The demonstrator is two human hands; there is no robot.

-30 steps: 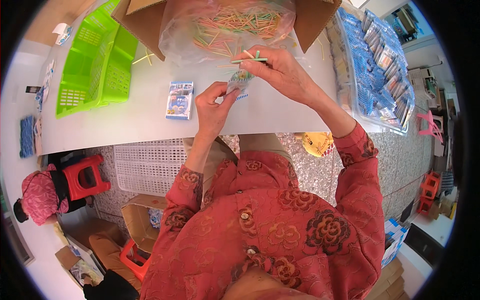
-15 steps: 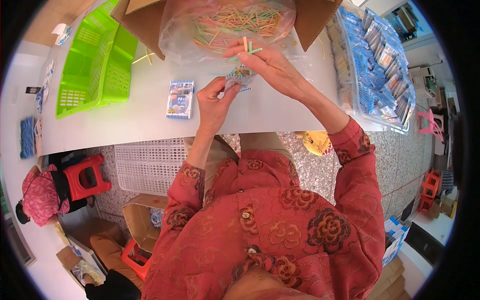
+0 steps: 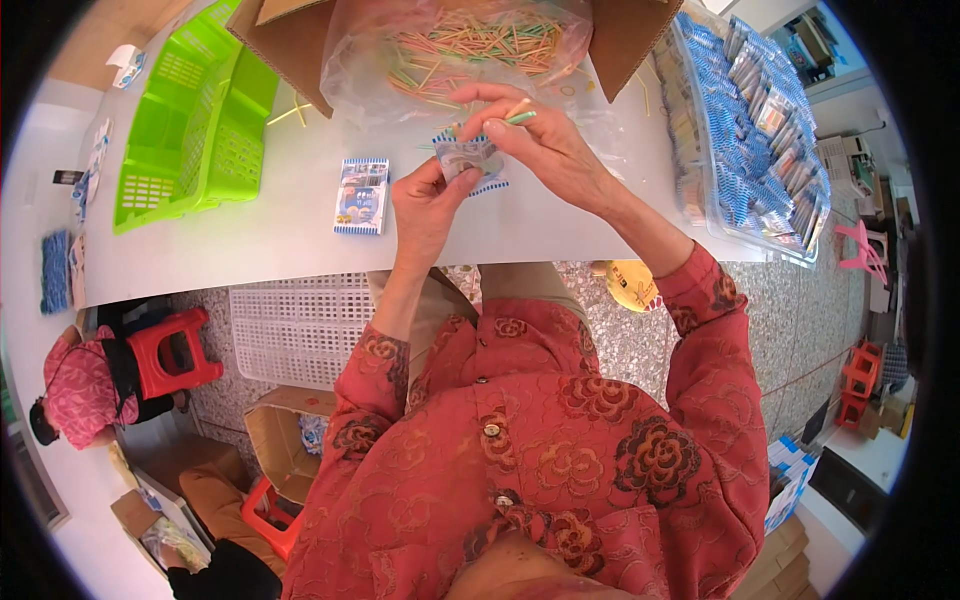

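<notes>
My left hand (image 3: 425, 198) pinches a small plastic packet (image 3: 470, 156) with blue striped edges, its thumb across the front. At the packet's upper left edge, the tips of some sticks show. Close above it, my right hand (image 3: 550, 145) is closed on a few short pastel sticks (image 3: 521, 117), pale green and cream, held between thumb and fingers. Behind the hands lies a heap of thin pink, yellow and green sticks (image 3: 480, 45) on a clear plastic bag (image 3: 350, 75). To the left of my left hand, a filled packet (image 3: 361, 197) with blue striped ends lies flat on the table.
A bright green basket (image 3: 190, 130) stands at the left, near loose yellow sticks (image 3: 290, 115). Cardboard flaps (image 3: 285, 55) flank the heap. At the right, a clear tub (image 3: 715, 190) is full of blue packets (image 3: 760, 120). Other people sit at the lower left.
The packet has tipped so more of its face shows, and it has shifted slightly left. My right hand has lowered a little, and its sticks now lie more slanted.
</notes>
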